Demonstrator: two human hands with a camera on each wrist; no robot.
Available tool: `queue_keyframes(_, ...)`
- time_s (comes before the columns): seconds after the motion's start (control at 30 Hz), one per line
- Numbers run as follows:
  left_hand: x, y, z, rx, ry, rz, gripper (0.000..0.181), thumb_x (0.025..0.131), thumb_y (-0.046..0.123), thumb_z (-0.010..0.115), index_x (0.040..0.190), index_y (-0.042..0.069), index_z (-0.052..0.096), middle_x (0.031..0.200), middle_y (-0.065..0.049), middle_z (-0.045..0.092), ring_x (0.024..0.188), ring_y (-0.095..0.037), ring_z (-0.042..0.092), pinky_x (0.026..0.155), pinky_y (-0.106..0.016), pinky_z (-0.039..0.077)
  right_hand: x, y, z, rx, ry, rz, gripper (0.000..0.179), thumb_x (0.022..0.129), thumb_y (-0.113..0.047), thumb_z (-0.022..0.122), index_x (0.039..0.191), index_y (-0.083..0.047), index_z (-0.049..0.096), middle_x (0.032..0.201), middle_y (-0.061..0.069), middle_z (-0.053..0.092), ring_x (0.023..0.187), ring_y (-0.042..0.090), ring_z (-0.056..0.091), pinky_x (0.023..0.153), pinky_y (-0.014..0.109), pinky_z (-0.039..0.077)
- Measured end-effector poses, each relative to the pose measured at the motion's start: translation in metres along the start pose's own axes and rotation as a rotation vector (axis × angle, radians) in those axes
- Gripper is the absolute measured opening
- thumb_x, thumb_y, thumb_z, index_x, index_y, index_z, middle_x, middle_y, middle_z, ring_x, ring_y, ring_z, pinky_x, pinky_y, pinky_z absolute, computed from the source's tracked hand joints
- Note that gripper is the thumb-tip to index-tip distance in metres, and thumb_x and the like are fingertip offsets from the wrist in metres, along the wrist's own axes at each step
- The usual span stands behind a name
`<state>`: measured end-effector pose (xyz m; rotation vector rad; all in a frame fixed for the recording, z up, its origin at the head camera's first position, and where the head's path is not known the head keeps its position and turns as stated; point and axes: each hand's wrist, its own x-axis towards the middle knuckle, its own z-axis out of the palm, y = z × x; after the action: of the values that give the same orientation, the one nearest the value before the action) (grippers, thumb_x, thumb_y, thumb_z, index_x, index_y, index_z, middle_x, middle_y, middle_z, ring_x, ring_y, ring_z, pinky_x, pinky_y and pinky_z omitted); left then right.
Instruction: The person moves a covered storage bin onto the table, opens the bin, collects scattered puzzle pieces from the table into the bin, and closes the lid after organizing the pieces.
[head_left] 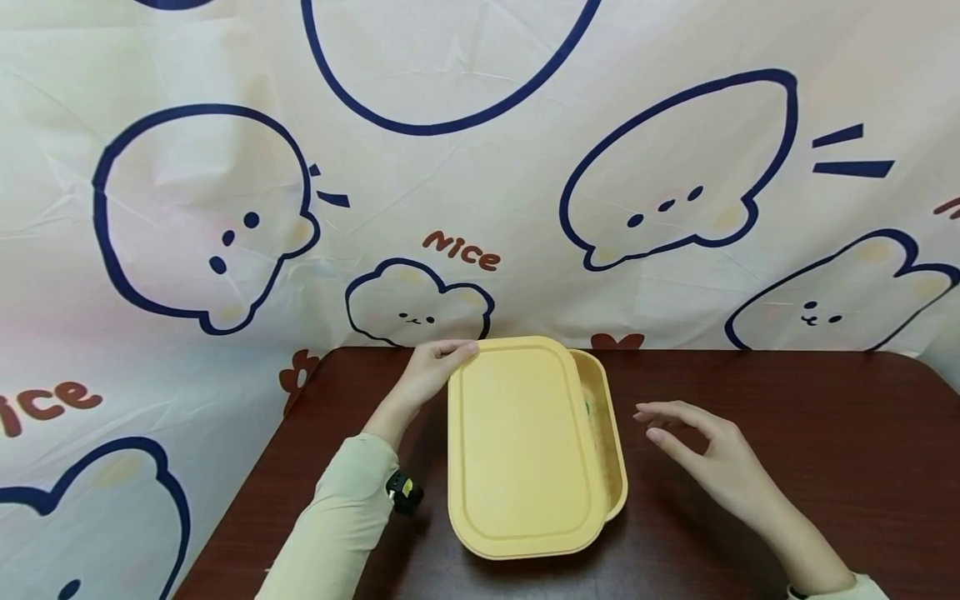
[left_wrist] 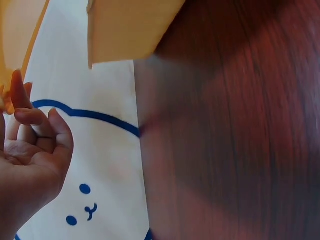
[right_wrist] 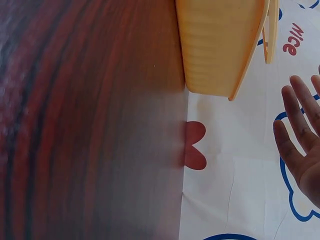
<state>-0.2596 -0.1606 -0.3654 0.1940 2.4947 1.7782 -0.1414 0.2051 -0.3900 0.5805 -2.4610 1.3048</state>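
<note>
A yellow rectangular lid (head_left: 525, 454) with rounded corners covers most of a yellow box (head_left: 613, 442) on the table, shifted left so a strip of the box's right side shows. My left hand (head_left: 431, 375) pinches the lid at its far left corner. In the right wrist view the lid (right_wrist: 272, 30) stands above the box (right_wrist: 220, 47), apart from its rim there. My right hand (head_left: 712, 458) hovers right of the box, fingers relaxed and holding nothing. A small green bit shows inside the box; the lid hides the other contents.
The dark red-brown wooden table (head_left: 825, 467) extends on both sides of the box. Behind it hangs a pale cloth (head_left: 525, 208) printed with cartoon outlines, meeting the table's far edge. A black band with a small device (head_left: 405, 492) is on the left wrist.
</note>
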Motion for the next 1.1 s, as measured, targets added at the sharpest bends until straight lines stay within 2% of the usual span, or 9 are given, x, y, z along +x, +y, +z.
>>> queue_keyframes(0.2, 0.004, -0.001, 0.013, -0.025, -0.009, 0.018, 0.040, 0.095, 0.039, 0.067, 0.121, 0.008, 0.071, 0.101, -0.007, 0.073, 0.087, -0.018, 0.069, 0.088, -0.036, 0.052, 0.000, 0.000, -0.001, -0.009, 0.014, 0.000, 0.031, 0.095, -0.013, 0.069, 0.121, -0.029, 0.068, 0.112, -0.011, 0.069, 0.100, 0.005, 0.062, 0.091, 0.014, 0.037)
queue_keyframes(0.57, 0.015, -0.003, 0.027, -0.001, 0.008, 0.003, 0.039, 0.095, 0.036, 0.068, 0.118, 0.005, 0.071, 0.103, -0.009, 0.071, 0.089, -0.019, 0.068, 0.090, -0.039, 0.052, -0.001, 0.004, -0.002, -0.011, -0.001, 0.030, 0.029, 0.095, -0.015, 0.069, 0.121, -0.028, 0.068, 0.113, -0.010, 0.068, 0.100, 0.005, 0.061, 0.091, 0.014, 0.037)
queue_keyframes(0.77, 0.019, -0.003, 0.030, 0.027, -0.046, 0.035, 0.041, 0.098, 0.033, 0.064, 0.124, 0.002, 0.066, 0.110, -0.014, 0.071, 0.098, -0.024, 0.068, 0.093, -0.042, 0.051, -0.001, 0.005, -0.001, -0.015, -0.006, 0.042, 0.028, 0.096, -0.018, 0.068, 0.121, -0.030, 0.068, 0.114, -0.012, 0.068, 0.102, 0.005, 0.061, 0.091, 0.015, 0.038)
queue_keyframes(0.97, 0.022, -0.001, 0.035, 0.071, -0.129, 0.046, 0.044, 0.098, 0.031, 0.065, 0.130, 0.002, 0.062, 0.110, -0.013, 0.071, 0.097, -0.024, 0.069, 0.095, -0.043, 0.050, -0.001, 0.005, 0.000, -0.010, 0.001, 0.029, 0.028, 0.096, -0.016, 0.068, 0.121, -0.029, 0.068, 0.113, -0.011, 0.068, 0.101, 0.006, 0.061, 0.092, 0.016, 0.038)
queue_keyframes(1.1, 0.024, -0.001, 0.038, 0.103, -0.125, 0.044, 0.041, 0.096, 0.028, 0.068, 0.129, 0.004, 0.065, 0.106, -0.010, 0.072, 0.092, -0.021, 0.069, 0.090, -0.040, 0.053, 0.000, 0.004, 0.000, -0.002, 0.011, 0.006, 0.029, 0.095, -0.014, 0.069, 0.120, -0.030, 0.068, 0.112, -0.011, 0.069, 0.100, 0.006, 0.062, 0.092, 0.016, 0.038)
